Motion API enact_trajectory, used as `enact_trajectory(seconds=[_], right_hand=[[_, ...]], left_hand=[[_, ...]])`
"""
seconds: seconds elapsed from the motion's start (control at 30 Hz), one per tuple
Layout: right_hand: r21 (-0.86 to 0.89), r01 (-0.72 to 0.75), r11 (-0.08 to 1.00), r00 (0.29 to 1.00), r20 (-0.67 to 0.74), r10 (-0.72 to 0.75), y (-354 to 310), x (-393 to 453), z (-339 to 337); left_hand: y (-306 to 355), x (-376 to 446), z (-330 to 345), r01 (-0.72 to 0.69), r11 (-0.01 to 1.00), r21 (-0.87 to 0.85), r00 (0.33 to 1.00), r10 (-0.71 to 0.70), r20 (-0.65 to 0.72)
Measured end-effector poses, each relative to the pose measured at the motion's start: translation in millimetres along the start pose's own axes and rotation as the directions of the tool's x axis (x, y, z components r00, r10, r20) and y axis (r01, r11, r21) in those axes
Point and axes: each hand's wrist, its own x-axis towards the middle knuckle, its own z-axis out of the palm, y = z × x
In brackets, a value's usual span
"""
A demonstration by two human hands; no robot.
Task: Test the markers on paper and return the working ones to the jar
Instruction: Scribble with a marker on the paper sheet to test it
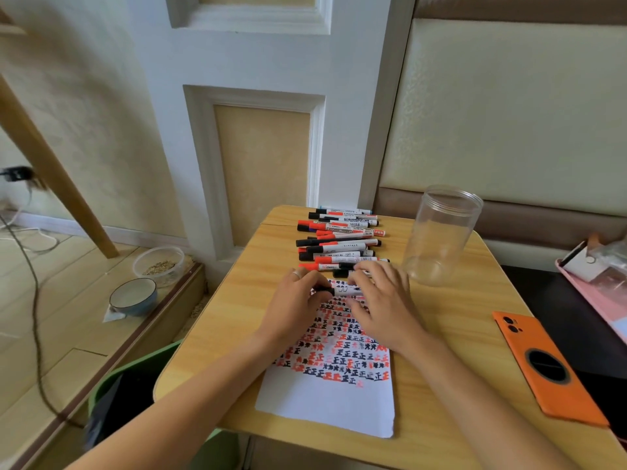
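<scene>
Cream wall panels and white trim rise behind a small wooden counter [458, 320], with the sheet of paper [325, 401] at its middle serving as landmark for everything else. Far left of the paper, down on the floor, sit a blue bowl [134, 296] and a clear tub of grain [158, 264], apart from the work. Just over the paper's top edge, the left hand [291, 307] has its fingers curled around the black cap end of a marker [341, 291], while the right hand [383, 300] covers the other end with fingers bent over the barrel; the pairing suggests the cap is being pulled off or pushed on, though which cannot be told. Beyond the paper's far edge, the other markers [339, 239] lie in a stacked row, red and black caps mostly pointing left, probably laid out so each can be taken in turn. Printing on their barrels is too small to read. Rows of the character 正 in red and black fill the paper's upper half, evidently test marks. Right of the paper and farther back stands the clear jar [441, 235], open and holding no markers, so none have yet been returned. Farther right lies an orange phone [543, 368], face down.
</scene>
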Motion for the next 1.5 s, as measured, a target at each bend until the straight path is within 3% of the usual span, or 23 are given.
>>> enact_trajectory(seconds=[0.13, 0.3, 0.57, 0.87, 1.17, 1.33, 1.5], right_hand=[[0.005, 0.120, 0.993, 0.992, 0.042, -0.120, -19, 4, -7], [-0.018, 0.146, 0.989, 0.989, 0.009, -0.146, -27, -10, -10], [-0.049, 0.127, 0.991, 0.992, 0.017, -0.126, -40, -27, -21], [-0.080, 0.124, 0.989, 0.969, 0.225, -0.104, -55, -18, -38], [-0.109, 0.032, 0.994, 0.940, 0.341, 0.007, -49, -19, -46], [-0.087, -0.161, 0.983, 0.912, 0.367, 0.182, -53, -23, -48], [-0.241, -0.076, 0.968, 0.918, 0.362, 0.162, -41, -37, -31]], left_hand=[[6, -8, 1, -0.030, 0.998, -0.060, 0.999, 0.032, 0.021], [-2, -20, -1, -0.075, 0.997, -0.034, 0.983, 0.079, 0.165], [6, -27, -4, -0.085, 0.993, -0.085, 0.966, 0.103, 0.237], [9, -35, -7, -0.131, 0.987, -0.088, 0.982, 0.142, 0.128], [7, -37, -7, -0.177, 0.982, -0.059, 0.971, 0.184, 0.152], [-7, -33, -22, -0.166, 0.969, 0.183, 0.974, 0.132, 0.185], [-15, -39, -31, -0.161, 0.968, 0.195, 0.943, 0.093, 0.319]])
